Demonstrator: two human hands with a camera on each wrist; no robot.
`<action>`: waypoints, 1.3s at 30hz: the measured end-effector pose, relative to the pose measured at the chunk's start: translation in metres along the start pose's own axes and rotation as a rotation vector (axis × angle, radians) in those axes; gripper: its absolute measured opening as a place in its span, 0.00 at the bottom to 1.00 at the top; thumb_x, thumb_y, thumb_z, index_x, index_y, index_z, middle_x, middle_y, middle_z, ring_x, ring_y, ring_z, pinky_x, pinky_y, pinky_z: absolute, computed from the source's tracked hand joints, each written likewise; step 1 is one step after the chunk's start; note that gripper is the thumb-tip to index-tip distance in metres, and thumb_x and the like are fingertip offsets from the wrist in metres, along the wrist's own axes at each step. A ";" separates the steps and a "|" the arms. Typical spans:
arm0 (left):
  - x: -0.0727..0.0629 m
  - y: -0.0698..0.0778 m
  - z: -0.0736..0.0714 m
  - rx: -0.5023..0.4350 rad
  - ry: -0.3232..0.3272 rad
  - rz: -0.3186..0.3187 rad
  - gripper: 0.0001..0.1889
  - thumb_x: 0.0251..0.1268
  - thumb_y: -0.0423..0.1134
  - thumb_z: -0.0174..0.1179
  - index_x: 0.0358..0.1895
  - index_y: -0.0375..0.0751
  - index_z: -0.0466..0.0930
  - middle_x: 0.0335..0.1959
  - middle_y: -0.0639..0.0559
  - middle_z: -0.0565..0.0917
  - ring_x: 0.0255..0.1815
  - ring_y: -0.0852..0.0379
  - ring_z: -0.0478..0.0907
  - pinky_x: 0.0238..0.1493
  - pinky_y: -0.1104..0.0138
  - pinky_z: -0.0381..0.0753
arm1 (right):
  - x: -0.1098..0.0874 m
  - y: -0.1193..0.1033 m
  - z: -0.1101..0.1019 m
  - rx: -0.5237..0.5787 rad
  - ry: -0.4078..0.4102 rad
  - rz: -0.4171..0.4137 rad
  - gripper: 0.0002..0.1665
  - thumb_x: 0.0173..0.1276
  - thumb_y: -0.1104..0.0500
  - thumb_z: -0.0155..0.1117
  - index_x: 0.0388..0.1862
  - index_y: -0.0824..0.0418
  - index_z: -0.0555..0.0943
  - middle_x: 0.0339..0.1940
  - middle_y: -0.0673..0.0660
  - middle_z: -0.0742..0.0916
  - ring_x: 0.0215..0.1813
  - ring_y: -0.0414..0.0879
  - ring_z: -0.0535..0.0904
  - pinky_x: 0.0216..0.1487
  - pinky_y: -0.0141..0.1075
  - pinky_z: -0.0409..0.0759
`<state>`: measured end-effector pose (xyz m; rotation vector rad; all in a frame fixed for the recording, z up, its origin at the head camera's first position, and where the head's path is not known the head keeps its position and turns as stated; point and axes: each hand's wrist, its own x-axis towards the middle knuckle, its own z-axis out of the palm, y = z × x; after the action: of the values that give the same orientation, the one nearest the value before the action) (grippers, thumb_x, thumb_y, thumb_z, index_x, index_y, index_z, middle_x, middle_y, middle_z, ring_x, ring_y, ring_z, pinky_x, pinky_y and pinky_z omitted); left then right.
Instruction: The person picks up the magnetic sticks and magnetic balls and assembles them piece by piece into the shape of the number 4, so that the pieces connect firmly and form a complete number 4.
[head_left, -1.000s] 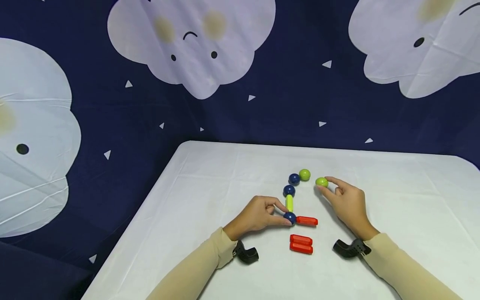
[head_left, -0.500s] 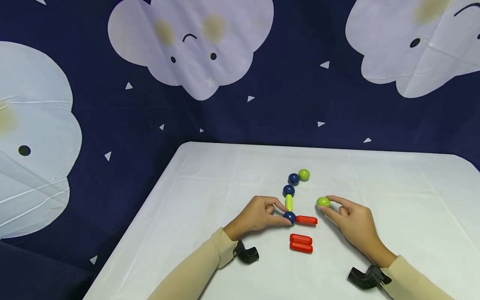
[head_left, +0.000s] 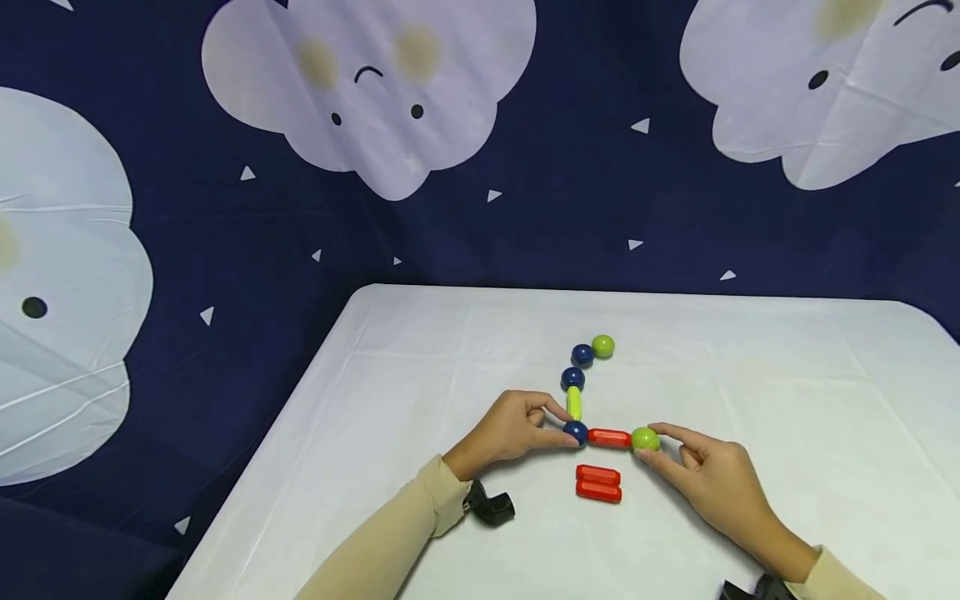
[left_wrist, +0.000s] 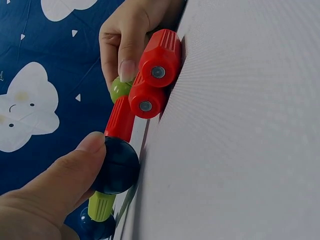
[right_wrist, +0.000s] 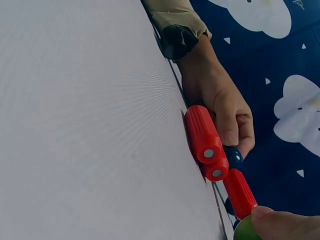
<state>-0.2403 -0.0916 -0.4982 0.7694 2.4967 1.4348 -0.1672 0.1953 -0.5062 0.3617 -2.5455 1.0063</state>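
My left hand pinches a dark blue ball between thumb and forefinger. A yellow-green rod runs from that ball to a second blue ball farther back. On its right side sits a red rod, its far end meeting a green ball. My right hand pinches this green ball with thumb and forefinger. In the left wrist view, the red rod lines up between the blue ball and the green one.
Two more red rods lie side by side nearer the person, with round metal discs in their ends. Behind the row, another blue ball stands against a green ball. All rest on a white table before a dark blue cloud-print cloth.
My right hand has brought its green ball toward the person, from beside the back balls to the red rod's right end. The left hand keeps its pinch on the blue ball.
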 end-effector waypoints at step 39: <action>-0.004 0.000 0.002 -0.029 0.018 -0.004 0.13 0.51 0.48 0.81 0.40 0.56 0.90 0.12 0.58 0.59 0.15 0.65 0.55 0.23 0.70 0.57 | -0.001 -0.003 0.001 -0.060 -0.013 -0.019 0.20 0.58 0.50 0.82 0.46 0.58 0.90 0.10 0.35 0.63 0.15 0.30 0.55 0.17 0.30 0.56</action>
<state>-0.2358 -0.0921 -0.4993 0.7499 2.4835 1.4790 -0.1652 0.1929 -0.5058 0.3762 -2.5729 0.9218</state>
